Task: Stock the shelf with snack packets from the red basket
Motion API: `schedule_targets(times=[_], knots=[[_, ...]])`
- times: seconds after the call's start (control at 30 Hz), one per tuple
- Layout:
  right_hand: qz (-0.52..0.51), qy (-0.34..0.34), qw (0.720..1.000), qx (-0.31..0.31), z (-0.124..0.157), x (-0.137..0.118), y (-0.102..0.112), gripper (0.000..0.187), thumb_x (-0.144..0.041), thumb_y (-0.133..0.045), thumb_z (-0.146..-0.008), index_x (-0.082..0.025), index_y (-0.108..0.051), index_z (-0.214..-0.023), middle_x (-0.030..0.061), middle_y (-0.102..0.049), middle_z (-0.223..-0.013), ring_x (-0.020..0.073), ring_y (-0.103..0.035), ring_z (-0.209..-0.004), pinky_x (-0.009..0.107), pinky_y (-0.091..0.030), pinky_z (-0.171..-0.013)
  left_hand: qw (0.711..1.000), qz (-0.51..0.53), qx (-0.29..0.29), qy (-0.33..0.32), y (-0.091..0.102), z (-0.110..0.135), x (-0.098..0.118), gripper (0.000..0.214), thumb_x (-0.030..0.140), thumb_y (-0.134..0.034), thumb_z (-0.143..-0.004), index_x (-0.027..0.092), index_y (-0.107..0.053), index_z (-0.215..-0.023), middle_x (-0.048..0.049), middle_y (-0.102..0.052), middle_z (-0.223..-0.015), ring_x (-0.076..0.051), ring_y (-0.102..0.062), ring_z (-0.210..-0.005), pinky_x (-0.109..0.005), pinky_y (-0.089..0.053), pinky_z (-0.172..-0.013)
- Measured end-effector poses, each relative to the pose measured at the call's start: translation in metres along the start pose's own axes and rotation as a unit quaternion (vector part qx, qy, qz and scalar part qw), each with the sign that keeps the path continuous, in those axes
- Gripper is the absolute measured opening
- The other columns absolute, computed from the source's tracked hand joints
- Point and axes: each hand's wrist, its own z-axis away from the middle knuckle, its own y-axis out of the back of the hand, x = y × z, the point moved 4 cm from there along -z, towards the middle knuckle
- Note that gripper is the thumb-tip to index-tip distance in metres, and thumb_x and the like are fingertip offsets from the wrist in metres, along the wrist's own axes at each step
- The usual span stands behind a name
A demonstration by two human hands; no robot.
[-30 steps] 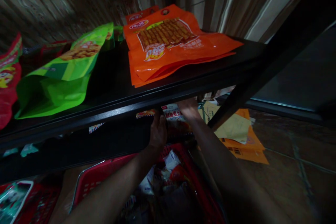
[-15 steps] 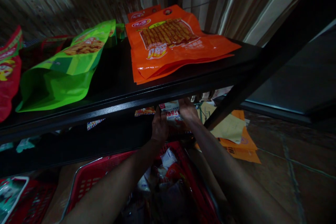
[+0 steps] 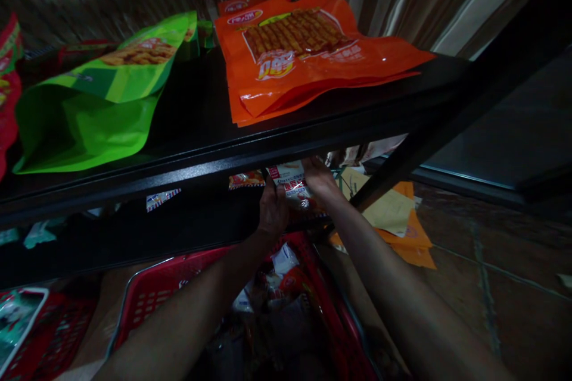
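Between my hands, on the lower shelf (image 3: 214, 223), is a printed snack packet (image 3: 294, 187) with red and white markings. My left hand (image 3: 273, 207) is closed on its left side, while my right hand (image 3: 320, 181) grips its upper right side. Both sets of fingertips are partly hidden behind the packet and in shadow. Below my forearms stands a red basket (image 3: 154, 289) holding several wrapped packets (image 3: 286, 259). Another packet (image 3: 245, 180) lies on the lower shelf just left of my left hand.
The upper black shelf (image 3: 192, 161) overhangs my hands, carrying orange snack bags (image 3: 299, 71) and a green bag (image 3: 98, 101). A slanted black post (image 3: 429, 125) rises on the right. Orange and tan paper packages (image 3: 393, 214) lie on the floor. A second red basket (image 3: 67, 327) is at lower left.
The packet between my hands now tilts slightly and shows more of its front. My view has shifted a little, so the upper-shelf bags appear higher.
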Motion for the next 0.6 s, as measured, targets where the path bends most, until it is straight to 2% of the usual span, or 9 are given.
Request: schedule_targets(times=[0.1,0.3,0.6], knots=[[0.010,0.005,1.000,-0.003,-0.0024,0.0034,-0.0010,0.043,-0.039,-0.021,-0.094,-0.018,-0.058,-0.098,0.0118,-0.065,-0.100,0.0242,-0.058,-0.100,0.036,-0.041,-0.087,1.000,0.003,0.008,0.003,-0.0020,0.0009,-0.0028,0.039,0.021,-0.030,-0.091,0.006,-0.047,-0.123,-0.0174,-0.059,-0.119,-0.020,-0.058,-0.106,-0.030,-0.040,-0.097],[0.018,0.003,0.999,0.030,-0.0007,0.0066,-0.0003,0.040,-0.039,-0.024,-0.094,-0.020,-0.059,-0.094,0.0111,-0.065,-0.096,0.0236,-0.059,-0.093,0.036,-0.042,-0.083,1.000,-0.023,-0.008,-0.002,-0.0022,0.0022,-0.0034,0.039,0.020,-0.035,-0.090,0.013,-0.046,-0.127,-0.0118,-0.060,-0.120,-0.019,-0.056,-0.109,-0.030,-0.039,-0.098],[0.027,-0.007,0.999,0.040,0.0020,0.0036,0.0023,0.044,-0.042,-0.022,-0.093,-0.019,-0.059,-0.094,0.0131,-0.063,-0.096,0.0255,-0.058,-0.092,0.038,-0.042,-0.081,0.998,-0.023,-0.009,0.063,0.0006,-0.0018,0.0006,0.042,0.018,-0.033,-0.089,0.007,-0.047,-0.127,-0.0168,-0.058,-0.124,-0.022,-0.055,-0.113,-0.031,-0.037,-0.101]])
